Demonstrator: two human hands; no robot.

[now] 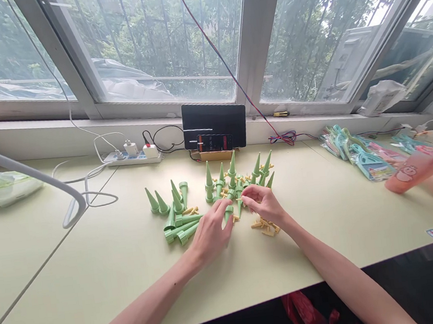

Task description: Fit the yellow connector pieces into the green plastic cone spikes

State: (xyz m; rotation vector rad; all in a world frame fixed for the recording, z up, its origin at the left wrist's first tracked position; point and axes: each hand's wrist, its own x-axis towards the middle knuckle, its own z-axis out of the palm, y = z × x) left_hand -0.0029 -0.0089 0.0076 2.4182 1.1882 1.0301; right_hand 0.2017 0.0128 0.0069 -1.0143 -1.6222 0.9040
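Pinching one green cone (229, 212) between left hand (209, 234) and right hand (264, 204)

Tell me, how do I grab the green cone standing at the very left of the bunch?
Pinch the green cone low down, just above its wide round foot, coming from the left. It stands upright, and its tip is thin and pointy. A neighbour cone stands close on its right; nothing crowds its left side.

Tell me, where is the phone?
In the head view, the phone stands centre, far across the table, against the black screen, just behind the green cones.
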